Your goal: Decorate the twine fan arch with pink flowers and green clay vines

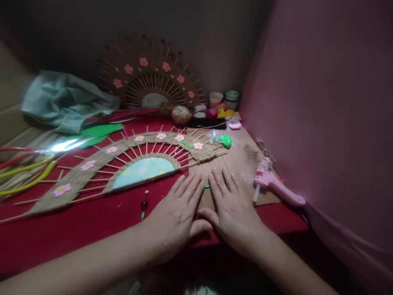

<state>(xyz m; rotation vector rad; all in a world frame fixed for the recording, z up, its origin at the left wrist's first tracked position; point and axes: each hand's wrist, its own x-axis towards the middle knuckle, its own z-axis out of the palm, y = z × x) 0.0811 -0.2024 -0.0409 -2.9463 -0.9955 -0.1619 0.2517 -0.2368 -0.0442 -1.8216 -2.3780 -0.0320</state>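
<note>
My left hand (179, 207) lies flat, palm down, with its fingers stretched out on the wooden board (227, 162). Beside it my right hand (231, 211) is flat too, its fingers a little spread, and the two thumbs meet or overlap. A short piece of thin green strand (207, 187), like soft clay, shows between the fingertips; any more of it is hidden under the hands. Just beyond lies a fan-shaped piece of sticks and woven twine (100, 164), with pink flowers, a thin green line on its band and a pale blue half-round centre. A bright green lump (226, 141) sits by its right end.
A pink glue gun (273, 182) rests at the board's right edge. A second flowered fan (158, 73) leans on the back wall. Along the back are a twine ball (181, 115), small tubs (216, 98) and blue cloth (67, 98). Pink fabric (322, 102) hangs at right.
</note>
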